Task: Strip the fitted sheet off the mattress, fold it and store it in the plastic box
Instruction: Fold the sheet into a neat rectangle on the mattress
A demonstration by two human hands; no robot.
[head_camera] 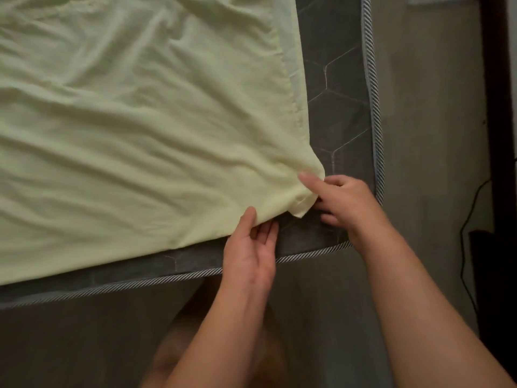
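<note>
A pale yellow-green fitted sheet (134, 130) lies wrinkled on top of the dark grey mattress (338, 113), pulled back from the near right corner so a strip of hexagon-quilted mattress shows. My left hand (251, 247) pinches the sheet's near edge, thumb on top and fingers beneath. My right hand (344, 200) grips the sheet's corner, with the forefinger laid over the fabric and the other fingers curled under it. The plastic box is not in view.
Striped piping (372, 107) runs along the mattress edge and round its near right corner. Grey mattress side panels drop away below and to the right. A dark bed frame or furniture edge (498, 135) and a black cable (464, 247) stand at far right.
</note>
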